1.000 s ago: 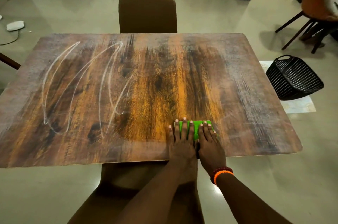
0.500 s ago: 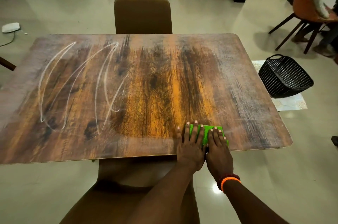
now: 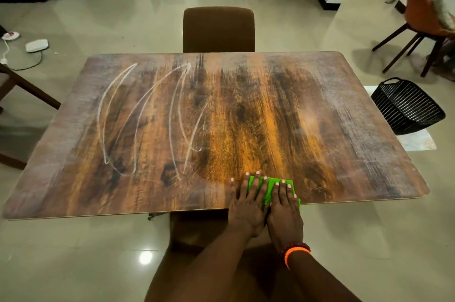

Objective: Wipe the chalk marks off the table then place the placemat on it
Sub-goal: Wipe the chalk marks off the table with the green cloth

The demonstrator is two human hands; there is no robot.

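A wood-grain table [image 3: 320, 129] carries long white chalk marks [image 3: 147, 117] over its left half. A bright green cloth [image 3: 269, 187] lies flat at the near edge, right of the middle. My left hand [image 3: 248, 200] and my right hand [image 3: 283, 205] press side by side on the cloth, fingers spread and pointing away from me. The hands cover most of the cloth. A pale placemat [image 3: 416, 141] lies on the floor to the right, partly under a black basket.
A brown chair [image 3: 218, 29] stands at the far side and another is below me at the near edge. A black basket [image 3: 406, 107] sits on the floor right of the table. An orange chair [image 3: 423, 21] stands further right. Cables and a white device [image 3: 37, 45] lie on the floor left.
Both hands with the green cloth have slid toward the near edge of the table. The chalk marks on the left look unchanged.
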